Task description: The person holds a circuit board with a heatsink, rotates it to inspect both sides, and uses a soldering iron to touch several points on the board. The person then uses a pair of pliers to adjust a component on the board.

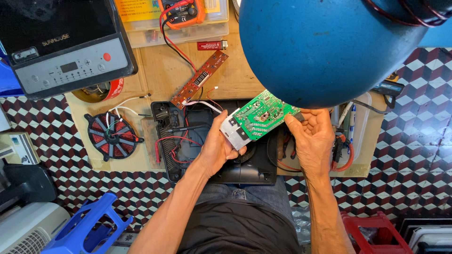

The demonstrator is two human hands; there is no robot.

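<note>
A blue lamp shade (325,47) fills the top right, hanging over a low wooden bench (235,75) on a checkered floor. At top left sits an induction cooker (61,42), black glass with a grey control strip and a red button. Under the hands lies an open black housing (221,164) with red and white wires running into it. Left of it lies a red coil (113,135); above it, a long brown display board (200,80).

The green board (261,117) is held up over the housing — tilted, solder side to the camera, a metal heatsink at its lower left. The left hand (219,148) grips the heatsink end, thumb over the edge; the right hand (313,136) pinches the opposite corner, fingers curled. This looks like inspection of the solder joints; any probing would call for one hand to be free.

Labels: a yellow package under the orange meter (181,11) at the top edge, and a small red cell (212,45) — cylindrical, lying flat beside it.
</note>
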